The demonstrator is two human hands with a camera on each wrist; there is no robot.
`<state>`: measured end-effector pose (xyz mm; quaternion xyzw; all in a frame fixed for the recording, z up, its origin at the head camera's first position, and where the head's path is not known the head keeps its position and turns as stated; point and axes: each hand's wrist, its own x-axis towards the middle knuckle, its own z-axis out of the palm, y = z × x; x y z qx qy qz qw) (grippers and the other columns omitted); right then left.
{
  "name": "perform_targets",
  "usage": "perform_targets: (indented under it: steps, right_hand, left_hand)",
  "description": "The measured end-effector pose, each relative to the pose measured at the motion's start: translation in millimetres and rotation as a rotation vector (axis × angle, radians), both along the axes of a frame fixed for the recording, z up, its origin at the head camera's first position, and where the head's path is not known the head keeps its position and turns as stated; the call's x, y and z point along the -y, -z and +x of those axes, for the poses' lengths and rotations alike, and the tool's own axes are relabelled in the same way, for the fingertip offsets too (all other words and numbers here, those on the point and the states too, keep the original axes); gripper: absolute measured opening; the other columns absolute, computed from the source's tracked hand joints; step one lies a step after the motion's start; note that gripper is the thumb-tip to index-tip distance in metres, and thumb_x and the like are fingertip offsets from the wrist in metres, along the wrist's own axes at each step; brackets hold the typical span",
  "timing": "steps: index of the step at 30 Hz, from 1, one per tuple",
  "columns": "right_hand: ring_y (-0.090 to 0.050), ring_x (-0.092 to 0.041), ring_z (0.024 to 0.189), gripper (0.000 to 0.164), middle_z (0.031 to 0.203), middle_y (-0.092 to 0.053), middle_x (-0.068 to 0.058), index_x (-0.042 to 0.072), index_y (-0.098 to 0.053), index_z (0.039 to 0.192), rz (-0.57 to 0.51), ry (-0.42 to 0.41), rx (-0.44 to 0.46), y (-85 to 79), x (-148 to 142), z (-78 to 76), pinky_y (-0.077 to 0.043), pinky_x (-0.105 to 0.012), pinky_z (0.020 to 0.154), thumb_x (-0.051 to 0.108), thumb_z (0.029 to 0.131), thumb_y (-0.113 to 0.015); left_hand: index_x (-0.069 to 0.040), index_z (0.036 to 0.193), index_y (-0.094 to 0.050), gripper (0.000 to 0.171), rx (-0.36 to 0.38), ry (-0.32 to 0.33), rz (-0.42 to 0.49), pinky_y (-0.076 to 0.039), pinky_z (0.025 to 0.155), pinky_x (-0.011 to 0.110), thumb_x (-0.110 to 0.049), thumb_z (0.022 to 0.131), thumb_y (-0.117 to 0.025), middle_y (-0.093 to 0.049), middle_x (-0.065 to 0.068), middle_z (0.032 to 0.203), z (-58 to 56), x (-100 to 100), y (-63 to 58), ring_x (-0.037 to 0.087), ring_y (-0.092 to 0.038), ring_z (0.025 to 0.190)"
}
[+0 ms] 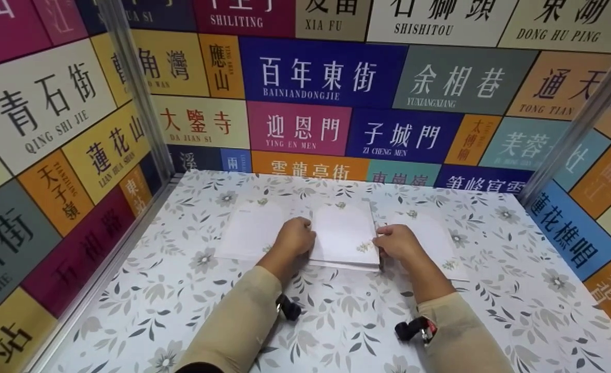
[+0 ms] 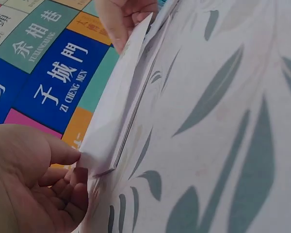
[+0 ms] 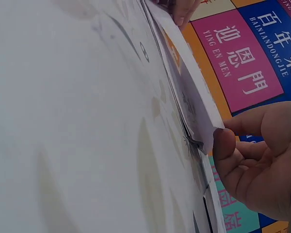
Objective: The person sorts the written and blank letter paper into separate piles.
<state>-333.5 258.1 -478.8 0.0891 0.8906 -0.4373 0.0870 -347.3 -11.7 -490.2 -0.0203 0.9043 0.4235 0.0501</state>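
The back wall [image 1: 321, 77] of coloured lettered panels is standing behind the far edge of the table [image 1: 336, 321], whose leafy covering is spreading toward both side edges. Nearer the far edge than the near one, about midway between the sides, three pale printed pages are lying in a row: a left sheet [image 1: 248, 233], a right sheet [image 1: 424, 228] and, between them, the middle sheet [image 1: 342, 228]. The left hand [image 1: 295, 238] is pinching its left edge between thumb and finger; the right hand [image 1: 398, 242] is pinching its right edge likewise. The sheet is standing slightly apart from thin layers [image 2: 117, 159] beneath. Creasing seems the chief risk: the paper is curving, and an uneven squeeze could bend it. The layers could also slip out of line, since the pinches are catching only margins. The right hand is working close enough to nudge the right sheet. As for containers, the gap is looking pocket-like; an orange patch [image 3: 173, 52] is showing there, but whether it is something held inside, I cannot tell.
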Motion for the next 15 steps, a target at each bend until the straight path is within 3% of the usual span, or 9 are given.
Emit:
perform_targets:
  steps: [6,12,15]
  right_hand:
    - [-0.069,-0.012,0.072,0.044,0.102,-0.072,-0.011,-0.004,-0.065,0.139,-0.033,-0.002,0.005,2.9,0.6,1.0,-0.060,-0.024,0.068,0.010,0.098,-0.067]
    - [-0.069,-0.012,0.072,0.044,0.101,-0.071,-0.010,-0.002,-0.065,0.138,-0.010,0.002,0.062,4.9,1.3,0.5,-0.058,-0.024,0.067,0.010,0.096,-0.071]
    - [-0.069,-0.013,0.074,0.044,0.104,-0.071,-0.011,-0.003,-0.065,0.138,0.002,-0.009,0.076,5.0,2.4,0.5,-0.058,-0.023,0.067,0.010,0.096,-0.071]
  left_hand:
    - [-0.002,0.135,-0.071,0.038,0.007,-0.022,0.044,-0.050,0.120,0.044,-0.009,0.099,-0.063,-0.072,0.016,0.139,-1.1,3.6,1.2,0.032,-0.064,0.137]
    - [-0.001,0.136,-0.070,0.040,0.081,-0.027,0.033,-0.052,0.118,0.045,-0.005,0.096,-0.065,-0.071,0.016,0.140,-0.4,1.8,-1.2,0.031,-0.066,0.132]
    - [0.000,0.132,-0.071,0.039,0.076,-0.016,-0.009,-0.053,0.118,0.045,-0.001,0.093,-0.067,-0.071,0.017,0.137,0.9,1.3,-2.4,0.031,-0.067,0.129]
